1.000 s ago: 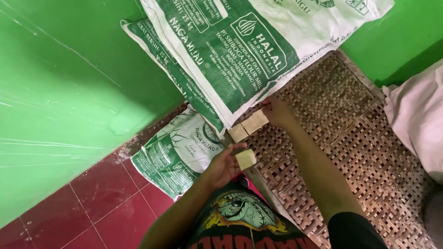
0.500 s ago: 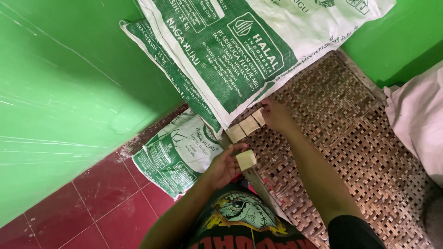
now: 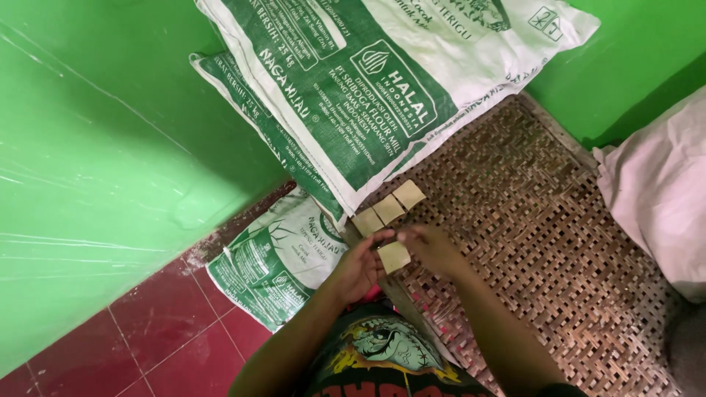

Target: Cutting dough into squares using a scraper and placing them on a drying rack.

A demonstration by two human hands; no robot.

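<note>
Three green-and-white flour sacks [image 3: 382,95] lie against the wall beside your one woven bamboo tray [image 3: 544,242]. Three pale square pieces [image 3: 388,209] sit in a row on it. Your left hand [image 3: 358,268] pinches a fourth square [image 3: 393,256]; your right hand [image 3: 434,248] seems to touch it, blurred.

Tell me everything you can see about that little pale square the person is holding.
The pale square piece is a flat, tan, soft-looking block with rounded corners. It sits between the left hand and the right hand, whose fingertips meet its edges, just above the woven mat. Three similar squares lie in a row beyond it.
</note>
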